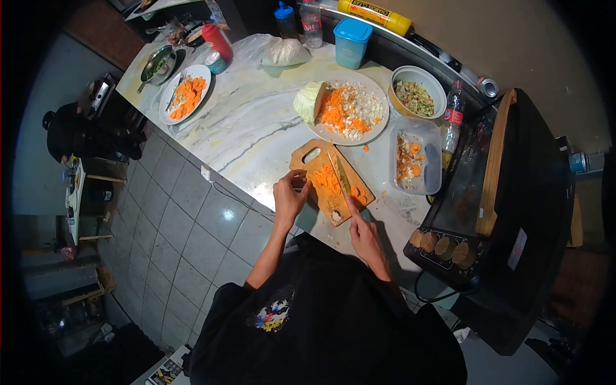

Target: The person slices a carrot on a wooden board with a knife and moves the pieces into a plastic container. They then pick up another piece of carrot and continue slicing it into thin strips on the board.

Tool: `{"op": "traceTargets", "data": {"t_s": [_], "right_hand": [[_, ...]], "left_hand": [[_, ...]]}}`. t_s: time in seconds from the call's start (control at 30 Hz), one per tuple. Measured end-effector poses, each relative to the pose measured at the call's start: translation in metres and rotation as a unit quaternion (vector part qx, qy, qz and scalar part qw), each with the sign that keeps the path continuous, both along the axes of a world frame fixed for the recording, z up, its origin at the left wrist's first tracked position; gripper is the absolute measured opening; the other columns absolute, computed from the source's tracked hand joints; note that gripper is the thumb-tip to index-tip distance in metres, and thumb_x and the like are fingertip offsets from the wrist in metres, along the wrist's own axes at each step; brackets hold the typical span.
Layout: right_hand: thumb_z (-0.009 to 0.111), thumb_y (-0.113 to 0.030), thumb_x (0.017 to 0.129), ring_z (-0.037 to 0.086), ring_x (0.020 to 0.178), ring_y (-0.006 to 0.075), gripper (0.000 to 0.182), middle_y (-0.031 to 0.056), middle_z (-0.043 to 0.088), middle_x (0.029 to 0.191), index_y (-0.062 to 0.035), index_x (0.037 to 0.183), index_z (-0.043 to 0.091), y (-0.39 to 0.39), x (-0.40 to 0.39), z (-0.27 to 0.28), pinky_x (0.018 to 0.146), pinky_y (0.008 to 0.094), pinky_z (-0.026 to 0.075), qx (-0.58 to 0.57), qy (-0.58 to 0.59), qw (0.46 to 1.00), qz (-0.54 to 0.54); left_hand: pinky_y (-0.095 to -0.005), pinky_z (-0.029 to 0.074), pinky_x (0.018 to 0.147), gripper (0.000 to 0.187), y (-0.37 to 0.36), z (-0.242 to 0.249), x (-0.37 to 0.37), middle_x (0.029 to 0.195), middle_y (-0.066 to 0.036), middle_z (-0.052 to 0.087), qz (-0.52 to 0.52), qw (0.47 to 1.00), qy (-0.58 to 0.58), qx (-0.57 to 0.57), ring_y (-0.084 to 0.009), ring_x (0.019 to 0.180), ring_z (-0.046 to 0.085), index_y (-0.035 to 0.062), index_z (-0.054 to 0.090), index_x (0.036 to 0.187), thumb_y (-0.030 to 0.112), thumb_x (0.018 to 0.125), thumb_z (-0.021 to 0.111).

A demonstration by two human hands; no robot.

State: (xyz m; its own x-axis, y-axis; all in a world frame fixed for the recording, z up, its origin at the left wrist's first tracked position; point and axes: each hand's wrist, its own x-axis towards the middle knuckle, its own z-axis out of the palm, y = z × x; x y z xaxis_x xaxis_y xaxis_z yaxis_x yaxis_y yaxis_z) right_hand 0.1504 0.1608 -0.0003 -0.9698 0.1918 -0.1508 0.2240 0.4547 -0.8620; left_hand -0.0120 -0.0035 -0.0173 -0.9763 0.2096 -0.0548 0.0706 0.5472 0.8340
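Observation:
My right hand (pixel 366 239) is closed around the handle of a kitchen knife (pixel 340 173), whose blade lies over a wooden cutting board (pixel 339 217). Left of the blade is a heap of carrot strips (pixel 326 179); carrot slices (pixel 359 194) sit to its right. At the board's left edge, my left hand (pixel 290 194) has its fingers curled together beside the strips, and whatever they may pinch is hidden. Beyond the board, a large plate (pixel 367 83) carries chopped carrot, white chopped pieces and a cut cabbage (pixel 310 102).
A plastic tub (pixel 432 183) of scraps and a bowl (pixel 417 72) of chopped vegetables stand right, near a black oven (pixel 449 205). Farther left are a plate (pixel 204 72) of carrot slices, a red squeeze bottle (pixel 217 42) and a pan (pixel 158 66). Another person (pixel 83 128) bends at far left.

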Motion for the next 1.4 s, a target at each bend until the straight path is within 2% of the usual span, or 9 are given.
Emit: {"op": "traceTargets", "data": {"t_s": [0.23,0.33,0.43,0.57,0.63,0.97,1.13,1.27,1.4], "right_hand": [[0.046,0.005,0.089,0.063,0.079,0.0409,0.066,0.0248,0.058,0.118,-0.0155,0.151,0.031,-0.002,0.003,-0.006,0.065,0.0397,0.05,0.017,0.047,0.999,-0.001],[0.046,0.005,0.089,0.062,0.073,0.0407,0.067,0.0268,0.061,0.098,-0.0168,0.15,0.032,-0.006,0.005,0.003,0.061,0.0384,0.048,0.031,0.038,0.999,0.017],[0.048,0.002,0.089,0.059,0.077,0.0468,0.066,0.0304,0.052,0.071,-0.0172,0.15,0.033,-0.011,0.006,0.007,0.058,0.042,0.046,-0.007,0.026,0.999,0.026],[0.048,0.003,0.089,0.059,0.08,0.0467,0.066,0.0313,0.059,0.086,-0.0169,0.15,0.033,-0.01,0.006,0.004,0.062,0.0434,0.048,-0.022,-0.012,0.999,0.028],[0.048,0.007,0.087,0.061,0.068,0.0399,0.069,0.0251,0.057,0.078,-0.0181,0.15,0.033,-0.012,0.005,-0.002,0.059,0.0365,0.046,-0.007,0.124,0.992,-0.003],[0.047,0.009,0.086,0.058,0.062,0.0364,0.071,0.0258,0.061,0.104,-0.0167,0.15,0.033,0.001,0.015,-0.004,0.06,0.0341,0.046,0.018,0.028,0.998,-0.055],[0.043,0.006,0.09,0.049,0.056,0.0234,0.065,0.0208,0.061,0.112,-0.017,0.151,0.033,0.0,0.017,-0.001,0.059,0.0309,0.043,0.002,0.08,0.991,-0.111],[0.041,0.004,0.092,0.042,0.056,0.0184,0.063,0.0194,0.061,0.097,-0.0165,0.151,0.033,0.002,0.013,0.012,0.058,0.0297,0.042,-0.01,0.1,0.984,-0.145],[0.04,0.004,0.094,0.041,0.057,0.0138,0.061,0.0119,0.048,0.072,-0.0155,0.151,0.033,0.003,0.014,0.015,0.057,0.0287,0.04,-0.019,0.088,0.982,-0.164]], "left_hand": [[-0.0307,0.056,0.065,0.028,0.007,-0.003,0.002,0.079,-0.015,0.073,0.02,0.999,0.022,-0.015,-0.0228,0.068,0.072,-0.0034,0.069,0.104,0.006,0.077,0.07],[-0.0301,0.056,0.065,0.025,0.009,0.001,0.003,0.079,-0.016,0.073,0.033,0.999,0.009,-0.033,-0.022,0.067,0.072,-0.0046,0.07,0.099,0.007,0.078,0.069],[-0.0297,0.056,0.066,0.023,0.009,-0.001,0.003,0.077,-0.016,0.073,0.045,0.999,-0.02,-0.012,-0.0209,0.068,0.072,-0.0053,0.071,0.096,0.008,0.077,0.068],[-0.0311,0.057,0.073,0.028,0.009,0.008,0.004,0.087,-0.019,0.073,0.025,0.999,-0.032,-0.015,-0.0231,0.076,0.073,-0.0049,0.07,0.103,0.01,0.08,0.069],[-0.0299,0.056,0.072,0.028,0.009,0.009,0.002,0.089,-0.018,0.073,0.016,0.998,-0.064,0.024,-0.0221,0.079,0.073,-0.0069,0.07,0.104,0.011,0.083,0.069],[-0.0284,0.056,0.07,0.023,0.031,0.025,-0.011,0.087,-0.015,0.073,-0.056,0.994,-0.072,0.066,-0.0196,0.079,0.073,-0.007,0.07,0.101,0.004,0.081,0.069],[-0.0297,0.056,0.069,0.025,0.034,0.014,-0.003,0.089,-0.016,0.073,-0.112,0.993,-0.002,0.047,-0.0217,0.08,0.073,-0.0068,0.069,0.104,0.002,0.081,0.069],[-0.0304,0.056,0.068,0.028,0.034,0.009,0.007,0.088,-0.016,0.072,-0.141,0.987,0.023,0.068,-0.0217,0.079,0.072,-0.0055,0.068,0.106,0.002,0.079,0.071],[-0.0325,0.055,0.064,0.028,0.039,0.016,0.02,0.088,-0.017,0.069,-0.269,0.96,-0.005,0.071,-0.0227,0.072,0.071,-0.0022,0.067,0.107,0.002,0.08,0.073]]}}
